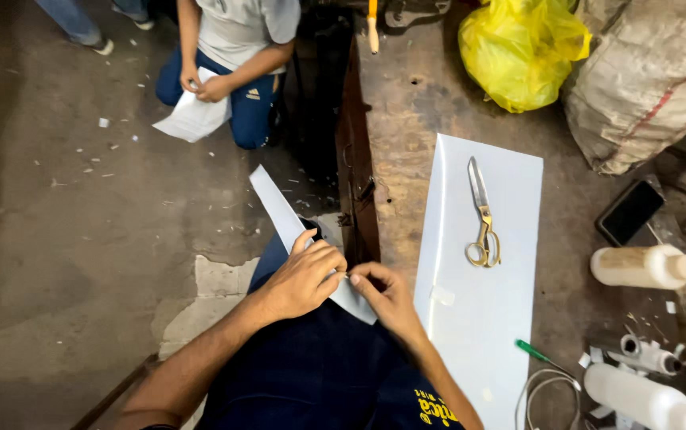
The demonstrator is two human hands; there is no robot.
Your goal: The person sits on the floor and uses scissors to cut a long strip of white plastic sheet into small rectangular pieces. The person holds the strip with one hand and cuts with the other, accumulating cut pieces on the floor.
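Far up and to the left of the hands, a second person (pixel 235 56) is seen crouched on the concrete floor (pixel 64 239), a white sheet (pixel 193 118) being held in that person's own two hands. Small white scraps (pixel 96 151) are scattered on the floor around there.

A long white strip (pixel 287 219) is held over the wearer's lap. The left hand (pixel 303 280) is curled over the strip, its fingers closed down on it and the thumb tucked beneath. Just to the right, touching it, the right hand (pixel 386 299) is pinched on the strip's lower end between thumb and forefinger. The strip runs up and leftward from the two hands, its far end tilted free in the air.

To the right of the right hand, a large white sheet (pixel 482 318) is laid flat on the worn workbench (pixel 414 103), with gold-handled scissors (pixel 482 215) lying shut upon it. Above these, a yellow plastic bag (pixel 522 52) and a woven sack (pixel 653 80) are set. Further right, a dark phone (pixel 629 211), a white bottle (pixel 644 267) lying on its side, a green-handled tool (pixel 535 351) and another white bottle (pixel 641 398) are found.
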